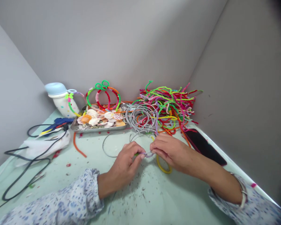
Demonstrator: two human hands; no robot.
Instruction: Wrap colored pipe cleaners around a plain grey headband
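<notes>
Lilac pipe cleaner (pixel 149 155), grey wire (pixel 140 128)

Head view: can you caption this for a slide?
Left hand and right hand pinch a lilac strand, with shells in a tray, a wire coil and pipe cleaners beyond.

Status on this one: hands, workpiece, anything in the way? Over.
Left hand and right hand pinching purple fuzzy stem. Yellow fuzzy loop beside right hand. Grey wire coil close beyond both.
</notes>
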